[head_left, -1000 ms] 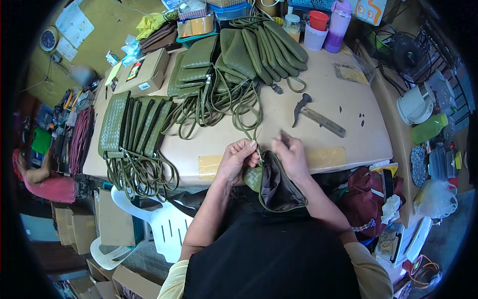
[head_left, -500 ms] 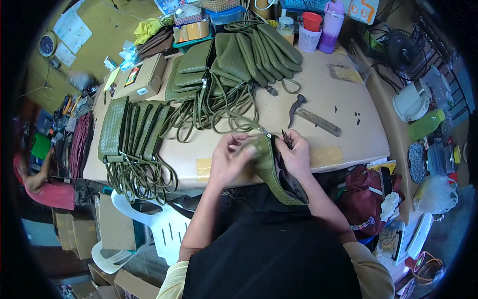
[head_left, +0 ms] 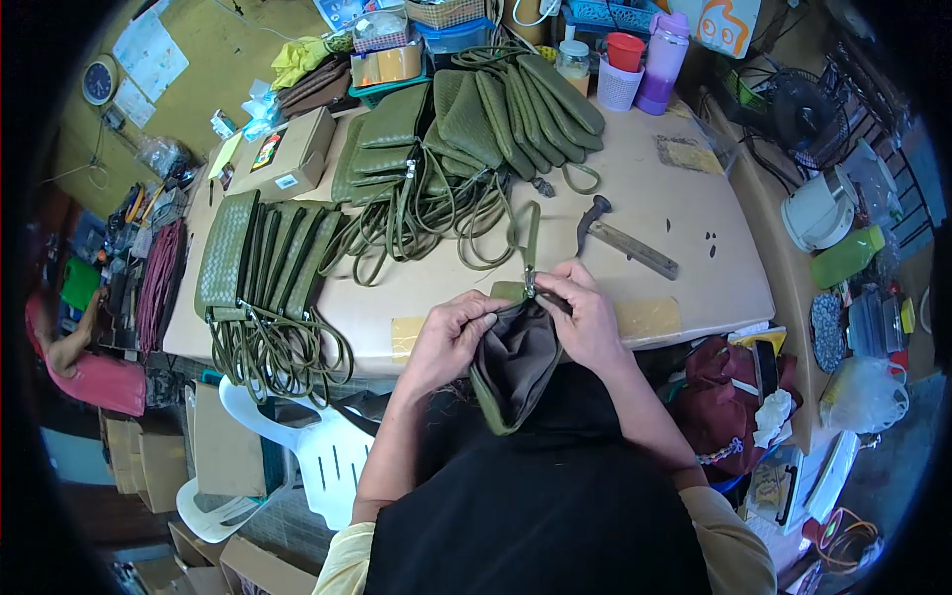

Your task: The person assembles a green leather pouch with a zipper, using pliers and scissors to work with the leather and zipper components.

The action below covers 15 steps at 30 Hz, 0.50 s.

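An olive-green woven pouch [head_left: 491, 400] hangs at the table's front edge, its mouth spread so the dark lining [head_left: 521, 352] shows. My left hand [head_left: 451, 337] pinches the left side of its rim. At the top right corner, my right hand [head_left: 585, 312] grips the pouch close to a metal clasp [head_left: 530, 283]. From that clasp a green wrist strap [head_left: 533, 233] stretches away over the tabletop. My right fingers partly hide the corner, and whether they hold anything else cannot be seen.
A hammer [head_left: 635, 248] lies beyond my right hand. Stacks of green pouches [head_left: 476, 119] with looped straps cover the back, and more pouches [head_left: 228, 253] lie left. A cardboard box [head_left: 288, 159], cups and a purple bottle [head_left: 662, 64] stand behind. Another person [head_left: 99, 382] is far left.
The pouch has turned so its open mouth and lining face me. My left hand now pinches the rim. The dark pointed tool at my right hand no longer shows.
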Each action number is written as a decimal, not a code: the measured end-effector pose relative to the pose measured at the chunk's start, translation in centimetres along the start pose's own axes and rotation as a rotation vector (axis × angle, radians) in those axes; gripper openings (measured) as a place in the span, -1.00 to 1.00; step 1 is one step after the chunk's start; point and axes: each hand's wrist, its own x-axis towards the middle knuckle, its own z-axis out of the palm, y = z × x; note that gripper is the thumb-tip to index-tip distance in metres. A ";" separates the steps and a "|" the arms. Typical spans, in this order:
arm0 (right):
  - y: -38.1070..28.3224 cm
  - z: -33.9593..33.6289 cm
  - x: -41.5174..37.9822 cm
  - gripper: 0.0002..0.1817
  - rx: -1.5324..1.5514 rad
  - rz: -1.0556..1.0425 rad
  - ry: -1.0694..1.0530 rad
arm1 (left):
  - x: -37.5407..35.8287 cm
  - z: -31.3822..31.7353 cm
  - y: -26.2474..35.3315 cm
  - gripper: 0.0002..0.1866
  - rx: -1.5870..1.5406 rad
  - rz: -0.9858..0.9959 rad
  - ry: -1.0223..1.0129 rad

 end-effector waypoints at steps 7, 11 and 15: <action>0.6 -1.0 0.5 -0.88 0.439 0.138 -0.402 | -0.7 -1.2 -2.3 -0.74 -0.489 -0.276 -0.154; 0.8 -0.9 0.1 -0.79 0.652 0.317 -0.445 | -0.8 -1.3 -2.3 -0.72 -0.730 -0.338 -0.188; 1.0 -0.4 -0.6 -0.73 0.895 0.445 -0.388 | -0.4 -1.6 -2.5 -0.54 -0.788 -0.301 -0.156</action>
